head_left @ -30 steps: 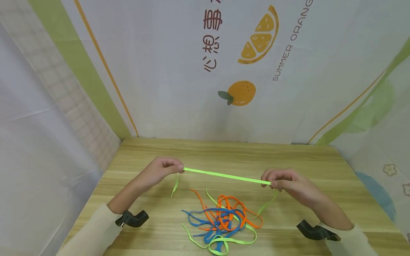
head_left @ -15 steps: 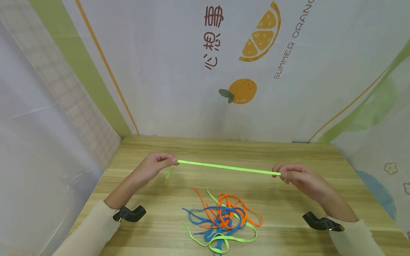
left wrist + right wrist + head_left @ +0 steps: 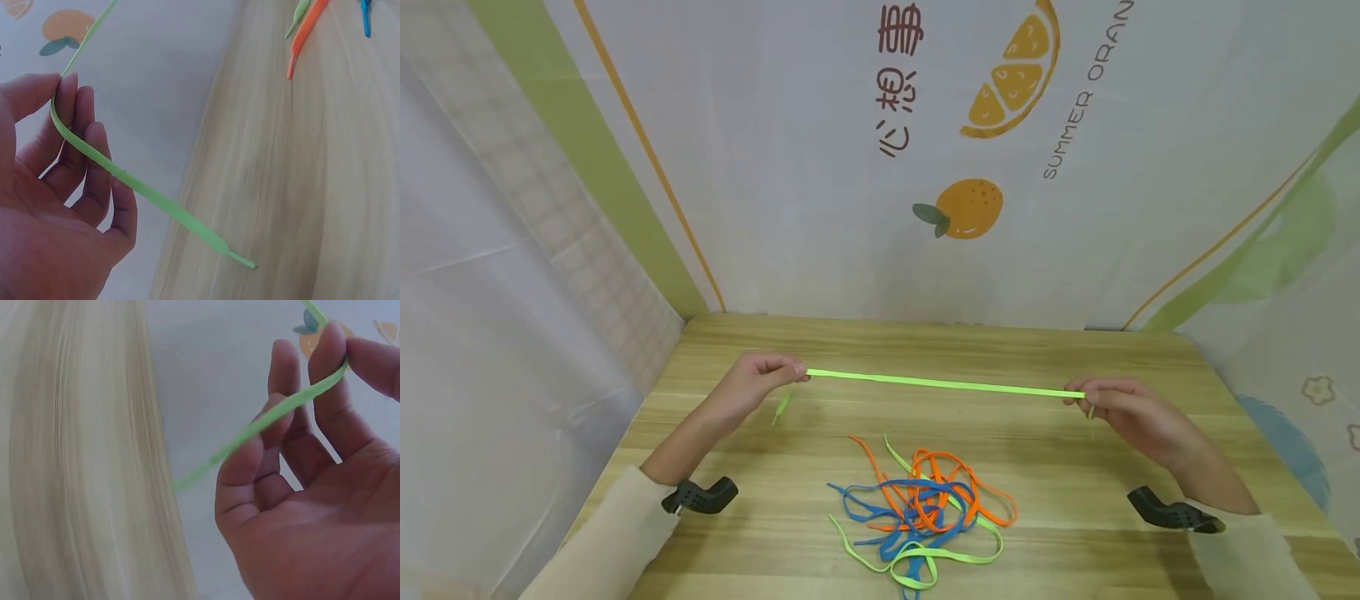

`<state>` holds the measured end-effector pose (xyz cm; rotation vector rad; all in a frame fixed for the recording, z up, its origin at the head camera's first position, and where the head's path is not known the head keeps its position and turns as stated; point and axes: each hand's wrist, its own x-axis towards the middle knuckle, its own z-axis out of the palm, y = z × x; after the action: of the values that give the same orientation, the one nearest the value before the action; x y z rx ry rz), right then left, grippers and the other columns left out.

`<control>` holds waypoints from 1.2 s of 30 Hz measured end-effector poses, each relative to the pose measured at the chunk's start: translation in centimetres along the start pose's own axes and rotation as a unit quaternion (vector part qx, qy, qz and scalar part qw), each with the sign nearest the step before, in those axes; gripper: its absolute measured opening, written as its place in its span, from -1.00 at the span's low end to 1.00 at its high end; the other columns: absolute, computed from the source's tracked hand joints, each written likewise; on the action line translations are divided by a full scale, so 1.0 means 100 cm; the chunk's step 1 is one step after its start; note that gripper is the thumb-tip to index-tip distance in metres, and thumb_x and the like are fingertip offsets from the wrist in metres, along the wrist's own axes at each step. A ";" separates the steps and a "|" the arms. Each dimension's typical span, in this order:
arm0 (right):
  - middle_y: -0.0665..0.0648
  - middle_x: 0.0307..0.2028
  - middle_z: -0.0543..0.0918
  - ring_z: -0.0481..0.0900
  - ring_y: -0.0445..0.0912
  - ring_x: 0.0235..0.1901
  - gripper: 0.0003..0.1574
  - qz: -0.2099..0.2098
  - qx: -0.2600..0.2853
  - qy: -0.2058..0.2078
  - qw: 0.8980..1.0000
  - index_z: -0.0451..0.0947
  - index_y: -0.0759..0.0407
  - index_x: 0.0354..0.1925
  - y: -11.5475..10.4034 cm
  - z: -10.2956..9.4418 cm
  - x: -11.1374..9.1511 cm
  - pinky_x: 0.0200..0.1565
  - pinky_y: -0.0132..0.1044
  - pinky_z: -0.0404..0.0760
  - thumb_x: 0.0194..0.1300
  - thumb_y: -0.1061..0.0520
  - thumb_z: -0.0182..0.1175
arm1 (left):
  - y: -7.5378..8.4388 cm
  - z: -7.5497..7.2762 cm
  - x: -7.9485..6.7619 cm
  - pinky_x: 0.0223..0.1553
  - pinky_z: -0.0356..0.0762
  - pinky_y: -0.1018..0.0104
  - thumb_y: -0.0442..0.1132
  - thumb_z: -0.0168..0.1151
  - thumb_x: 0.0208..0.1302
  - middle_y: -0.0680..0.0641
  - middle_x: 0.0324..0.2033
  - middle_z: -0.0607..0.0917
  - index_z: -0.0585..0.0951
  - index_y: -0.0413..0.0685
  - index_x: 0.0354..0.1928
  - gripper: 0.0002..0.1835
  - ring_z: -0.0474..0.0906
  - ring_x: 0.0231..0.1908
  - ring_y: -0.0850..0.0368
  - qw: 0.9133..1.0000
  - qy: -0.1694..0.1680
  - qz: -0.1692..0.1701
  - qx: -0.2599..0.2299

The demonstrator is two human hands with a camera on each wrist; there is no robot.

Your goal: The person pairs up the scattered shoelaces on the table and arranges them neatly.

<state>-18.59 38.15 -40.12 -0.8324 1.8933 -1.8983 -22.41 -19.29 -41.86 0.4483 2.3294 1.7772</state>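
A bright green shoelace [image 3: 940, 383] is stretched nearly straight between both hands, above the table. My left hand [image 3: 760, 379] pinches it between thumb and forefinger. In the left wrist view the loose end of that shoelace [image 3: 156, 199] hangs past the fingers and finishes in a thin tip. On the other side my right hand [image 3: 1131, 412] pinches the lace the same way. A short tail of the shoelace [image 3: 269, 419] crosses the curved fingers in the right wrist view, its far end blurred. Below the stretched lace lies a tangle of orange [image 3: 964, 467], blue [image 3: 891, 546] and green shoelaces [image 3: 958, 557].
The wooden table [image 3: 760, 533] ends at a white curtain [image 3: 805, 208] printed with oranges and writing. More cloth hangs at the left and right sides. Black wrist mounts [image 3: 700, 497] sit on both sleeves.
My hands have moved apart, the right one further right and the left one further left. The green span between them has lengthened, and the tail at the right hand has shortened.
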 end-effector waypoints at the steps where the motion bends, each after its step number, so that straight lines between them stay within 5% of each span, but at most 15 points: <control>1: -0.02 0.09 0.73 0.57 -0.10 0.16 -0.42 0.001 0.001 0.002 1.000 0.69 0.23 -0.10 0.000 -0.002 -0.001 0.18 -0.33 0.38 0.68 0.48 -0.28 | 0.000 0.000 0.000 0.48 0.28 -0.28 -0.25 0.24 0.64 -0.27 0.15 0.75 0.74 -0.47 0.08 -0.67 0.63 0.20 0.00 1.000 0.001 -0.002 0.001; 17: -0.12 0.18 0.76 0.65 -0.21 0.17 -0.34 0.041 0.048 0.085 0.994 0.86 0.17 0.05 0.012 -0.028 -0.024 0.21 -0.41 0.46 0.75 0.40 -0.22 | -0.007 -0.011 0.002 0.48 0.26 -0.34 -0.20 0.24 0.65 -0.26 0.16 0.76 0.71 -0.49 0.11 -0.62 0.63 0.23 -0.11 1.000 0.011 -0.019 0.017; 21: -0.08 0.07 0.81 0.71 -0.20 0.10 -0.35 0.030 0.078 0.108 0.991 0.85 0.18 0.08 0.016 -0.030 -0.026 0.19 -0.39 0.54 0.75 0.42 -0.22 | -0.009 -0.012 0.002 0.48 0.26 -0.34 -0.21 0.22 0.67 -0.31 0.19 0.74 0.67 -0.53 0.16 -0.60 0.63 0.24 -0.11 1.000 0.009 -0.020 0.020; 27: 0.00 -0.07 0.85 0.74 -0.17 -0.03 -0.41 0.045 0.113 0.189 0.974 0.85 0.16 0.01 0.020 -0.033 -0.033 0.11 -0.34 0.64 0.77 0.38 -0.17 | -0.012 -0.015 0.003 0.44 0.33 -0.27 -0.20 0.24 0.66 -0.32 0.16 0.75 0.73 -0.46 0.06 -0.65 0.64 0.17 0.01 0.999 0.015 -0.020 0.029; 36: -0.02 -0.16 0.85 0.74 -0.20 -0.19 -0.45 0.064 0.140 0.291 0.944 0.88 0.11 -0.07 0.021 -0.040 -0.041 -0.02 -0.38 0.66 0.75 0.34 -0.06 | -0.015 -0.018 0.003 0.43 0.34 -0.27 -0.19 0.24 0.67 -0.36 0.20 0.71 0.70 -0.50 0.03 -0.62 0.60 0.23 -0.09 0.999 0.024 -0.026 0.030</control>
<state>-18.23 43.71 -42.63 -0.0476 1.8364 -2.4316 -23.49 -21.21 -42.82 0.3551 2.4081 1.7181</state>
